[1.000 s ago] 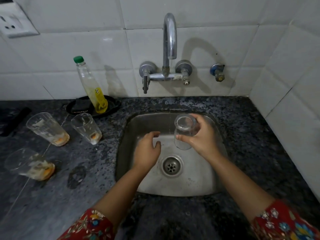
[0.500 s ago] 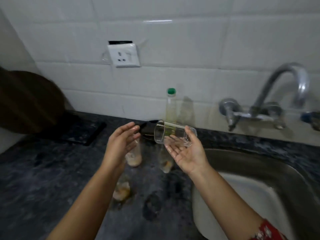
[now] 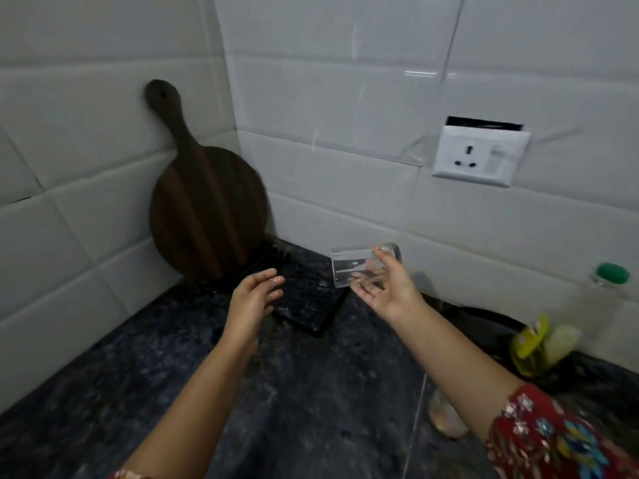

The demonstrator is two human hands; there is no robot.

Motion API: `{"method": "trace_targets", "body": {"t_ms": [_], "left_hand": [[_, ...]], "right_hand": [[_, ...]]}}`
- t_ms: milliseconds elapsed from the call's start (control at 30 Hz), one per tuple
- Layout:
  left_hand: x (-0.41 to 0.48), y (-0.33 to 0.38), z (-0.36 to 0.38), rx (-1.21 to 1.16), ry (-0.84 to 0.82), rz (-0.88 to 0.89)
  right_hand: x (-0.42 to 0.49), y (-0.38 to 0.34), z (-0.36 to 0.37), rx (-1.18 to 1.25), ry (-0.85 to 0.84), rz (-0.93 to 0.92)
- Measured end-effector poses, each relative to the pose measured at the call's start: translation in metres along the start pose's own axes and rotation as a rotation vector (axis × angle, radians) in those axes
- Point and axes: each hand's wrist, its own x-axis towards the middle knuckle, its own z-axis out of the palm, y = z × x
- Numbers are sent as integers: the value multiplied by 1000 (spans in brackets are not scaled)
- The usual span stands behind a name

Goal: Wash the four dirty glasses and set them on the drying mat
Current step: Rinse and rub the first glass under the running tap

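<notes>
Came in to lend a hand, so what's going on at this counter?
A person's right grip holds a clear glass tumbler on its side, in the air near the black ribbed drying mat in the tiled corner. The left grip hangs open and empty beside it. One residue-smeared glass waits on the dark speckled stone counter.

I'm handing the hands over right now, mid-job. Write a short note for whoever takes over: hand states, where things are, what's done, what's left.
Right hand: grips a clear glass, held on its side in the air over the far edge of the drying mat.
Left hand: open, holding nothing, hovering over the mat's near left side.
Mat: dark, in the counter corner, with no glass on it that I can see.
One dirty glass with orange residue sits on the counter under the right forearm; any others are out of frame.
Done: the held glass looks clean.
Left: set it on the mat, then wash the rest.
</notes>
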Motion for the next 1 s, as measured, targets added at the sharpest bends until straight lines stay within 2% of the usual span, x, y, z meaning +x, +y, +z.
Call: {"method": "trace_targets", "body": {"t_ms": [200,433,600,1000], "left_hand": [[52,-17,-16,-15,65,-41],[84,-42,-17,-5,88,-47],[91,-51,-18,16,86,-39],[95,-54,-16,9,125,-31]], "right_hand": [[81,25,45,-301,56,-187],[148,59,70,-760,-64,-539],[170,69,76,-919,-201,-561],[172,78,73,-1128,-194,-635]]}}
